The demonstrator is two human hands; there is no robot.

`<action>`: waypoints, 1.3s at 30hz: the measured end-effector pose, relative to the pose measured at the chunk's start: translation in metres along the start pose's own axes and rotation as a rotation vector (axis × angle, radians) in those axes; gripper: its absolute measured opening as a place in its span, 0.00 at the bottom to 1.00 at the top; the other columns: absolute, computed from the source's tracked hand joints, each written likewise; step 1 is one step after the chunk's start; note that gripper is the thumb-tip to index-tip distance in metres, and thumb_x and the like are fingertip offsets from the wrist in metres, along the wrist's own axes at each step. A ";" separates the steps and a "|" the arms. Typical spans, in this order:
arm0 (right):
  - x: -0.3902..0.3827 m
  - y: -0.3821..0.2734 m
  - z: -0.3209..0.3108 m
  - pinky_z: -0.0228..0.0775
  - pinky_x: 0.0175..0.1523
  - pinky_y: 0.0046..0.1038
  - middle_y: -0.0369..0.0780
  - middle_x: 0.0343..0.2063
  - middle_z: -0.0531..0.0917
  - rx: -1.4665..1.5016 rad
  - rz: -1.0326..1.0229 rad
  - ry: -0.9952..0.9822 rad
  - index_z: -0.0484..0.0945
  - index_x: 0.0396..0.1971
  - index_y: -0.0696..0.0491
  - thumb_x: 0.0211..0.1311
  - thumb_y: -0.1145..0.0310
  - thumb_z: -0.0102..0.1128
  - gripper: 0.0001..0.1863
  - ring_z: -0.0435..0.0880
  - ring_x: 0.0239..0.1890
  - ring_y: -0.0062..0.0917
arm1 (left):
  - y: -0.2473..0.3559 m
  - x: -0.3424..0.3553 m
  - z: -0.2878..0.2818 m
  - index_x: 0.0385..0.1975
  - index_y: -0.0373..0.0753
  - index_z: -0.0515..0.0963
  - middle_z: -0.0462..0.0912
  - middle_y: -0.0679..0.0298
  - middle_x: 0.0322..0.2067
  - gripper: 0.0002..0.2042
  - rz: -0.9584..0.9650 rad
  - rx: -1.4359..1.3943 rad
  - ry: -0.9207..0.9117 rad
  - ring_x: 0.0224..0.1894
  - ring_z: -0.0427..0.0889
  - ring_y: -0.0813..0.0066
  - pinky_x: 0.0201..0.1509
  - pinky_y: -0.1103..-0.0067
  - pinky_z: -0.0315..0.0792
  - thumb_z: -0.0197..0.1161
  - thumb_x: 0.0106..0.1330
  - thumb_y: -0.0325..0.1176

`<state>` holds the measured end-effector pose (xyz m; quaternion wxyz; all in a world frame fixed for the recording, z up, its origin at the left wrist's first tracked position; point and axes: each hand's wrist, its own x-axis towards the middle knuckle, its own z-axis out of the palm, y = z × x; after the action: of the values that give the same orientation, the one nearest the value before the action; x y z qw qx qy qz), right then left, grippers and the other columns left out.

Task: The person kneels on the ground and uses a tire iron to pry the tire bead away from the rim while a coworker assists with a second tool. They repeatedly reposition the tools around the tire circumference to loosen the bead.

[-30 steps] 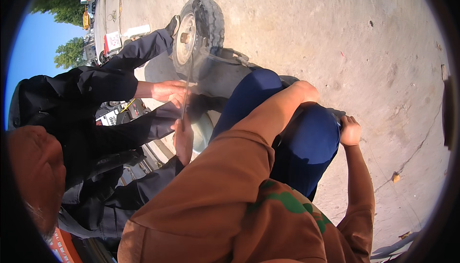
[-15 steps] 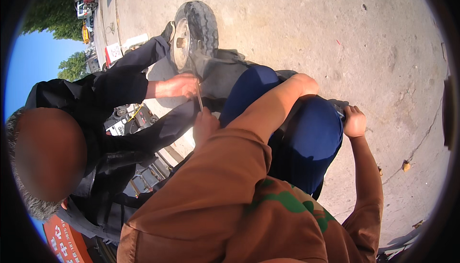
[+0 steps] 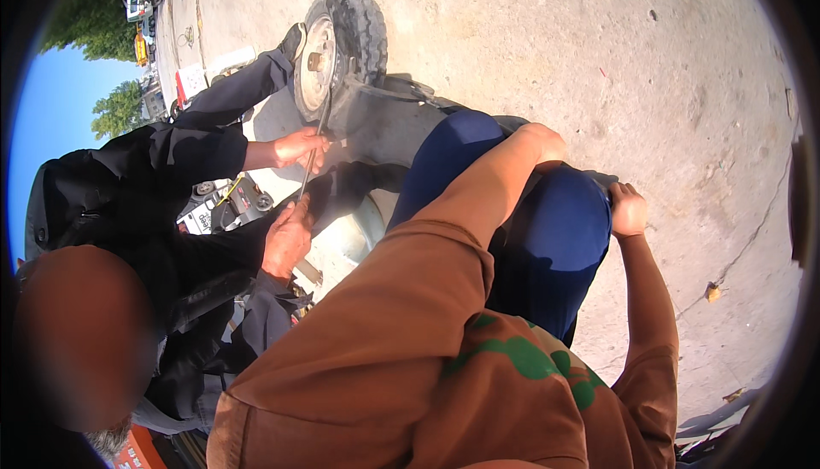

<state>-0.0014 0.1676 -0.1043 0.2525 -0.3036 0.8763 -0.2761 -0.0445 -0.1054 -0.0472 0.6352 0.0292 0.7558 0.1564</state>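
My left hand (image 3: pixel 541 139) lies bent at the wrist over my blue-trousered knees (image 3: pixel 547 221), its fingers hidden behind the forearm and cloth. Beside the right knee, my right hand (image 3: pixel 629 211) is closed with curled fingers. Whatever those fingers grip is hidden, and a dark grey thing (image 3: pixel 605 180) shows just beyond them. To my left, a co-worker in dark clothes holds a thin metal bar (image 3: pixel 309 166) in both hands, one hand (image 3: pixel 301 148) nearer the wheel and the other (image 3: pixel 288 240) nearer my sleeve. The bar's far end reaches the rim of a small wheel with a knobbly black tyre (image 3: pixel 363 38).
The co-worker's dark shoe (image 3: pixel 295 42) is against the wheel. Between us lies a pale curved object (image 3: pixel 363 230). Behind the co-worker's arms are a white box (image 3: pixel 201 217) and small machine parts. Cracked concrete (image 3: pixel 717 127) spreads to the right, with parked vehicles at far left.
The co-worker's nearer hand has moved left, away from my sleeve, and the bar has shifted left with its far end at the wheel rim. The co-worker's head is lower. My hands stay nearly still.
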 end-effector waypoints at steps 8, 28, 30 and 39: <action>0.001 0.001 0.000 0.73 0.34 0.39 0.42 0.24 0.79 0.010 -0.015 0.008 0.75 0.25 0.53 0.48 0.70 0.57 0.04 0.80 0.31 0.39 | 0.000 0.000 -0.003 0.43 0.38 0.85 0.84 0.51 0.49 0.16 0.055 0.059 -0.024 0.52 0.83 0.57 0.55 0.68 0.75 0.58 0.58 0.34; 0.007 -0.005 -0.010 0.75 0.42 0.39 0.42 0.30 0.83 0.005 0.095 -0.209 0.77 0.30 0.52 0.56 0.61 0.55 0.10 0.82 0.38 0.39 | -0.006 0.014 0.005 0.44 0.38 0.85 0.83 0.52 0.50 0.16 0.044 0.098 -0.053 0.52 0.83 0.58 0.55 0.68 0.75 0.61 0.58 0.36; 0.009 -0.005 -0.011 0.75 0.42 0.40 0.43 0.30 0.83 0.020 0.102 -0.218 0.76 0.29 0.53 0.56 0.61 0.55 0.10 0.82 0.38 0.40 | -0.006 0.014 0.004 0.45 0.38 0.85 0.83 0.52 0.50 0.16 0.027 0.065 -0.070 0.52 0.83 0.58 0.55 0.68 0.75 0.61 0.58 0.36; 0.010 -0.001 -0.011 0.74 0.42 0.41 0.44 0.30 0.82 0.063 0.061 -0.192 0.75 0.28 0.54 0.56 0.62 0.54 0.10 0.81 0.38 0.41 | -0.003 0.015 0.002 0.45 0.38 0.84 0.83 0.52 0.50 0.17 -0.001 0.085 -0.067 0.51 0.83 0.57 0.55 0.68 0.75 0.59 0.57 0.34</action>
<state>-0.0143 0.1639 -0.0988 0.3531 -0.2936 0.8477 -0.2654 -0.0454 -0.1043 -0.0625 0.6586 0.0610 0.7400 0.1225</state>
